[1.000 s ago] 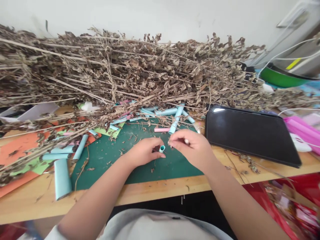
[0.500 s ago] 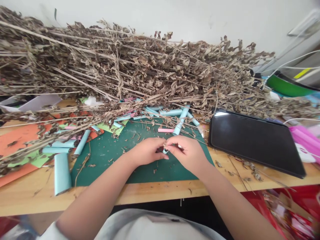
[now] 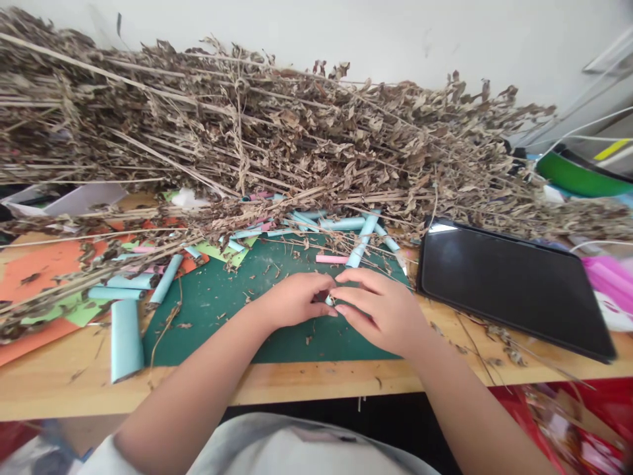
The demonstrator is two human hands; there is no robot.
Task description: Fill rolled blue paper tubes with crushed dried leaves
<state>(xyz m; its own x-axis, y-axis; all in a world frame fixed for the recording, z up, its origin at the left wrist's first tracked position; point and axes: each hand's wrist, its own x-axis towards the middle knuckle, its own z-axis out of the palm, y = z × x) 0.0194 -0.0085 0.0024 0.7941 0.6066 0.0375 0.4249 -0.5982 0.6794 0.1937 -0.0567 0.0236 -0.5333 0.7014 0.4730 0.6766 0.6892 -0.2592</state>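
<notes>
My left hand (image 3: 297, 300) is closed around a small light-blue paper tube (image 3: 329, 300), held with its end upward above the green cutting mat (image 3: 212, 316). Most of the tube is hidden by the fingers. My right hand (image 3: 388, 309) is at the tube's right side, its fingers apart and the tips close to the open end. Whether those fingertips touch the tube is hard to make out. Behind the hands lie a pink paper tube (image 3: 331, 259) and a longer blue paper tube (image 3: 364, 239).
A big heap of dried leafy stems (image 3: 297, 132) fills the back. On the right lies a black tablet (image 3: 514, 290). A flattened blue roll (image 3: 126, 340) stands at the left, near more blue tubes (image 3: 167, 278) and orange paper (image 3: 44, 264). Leaf crumbs dot the mat.
My right hand's fingers were pinched at the top of the tube and have since spread apart. The left hand keeps its hold. The whole view has shifted slightly.
</notes>
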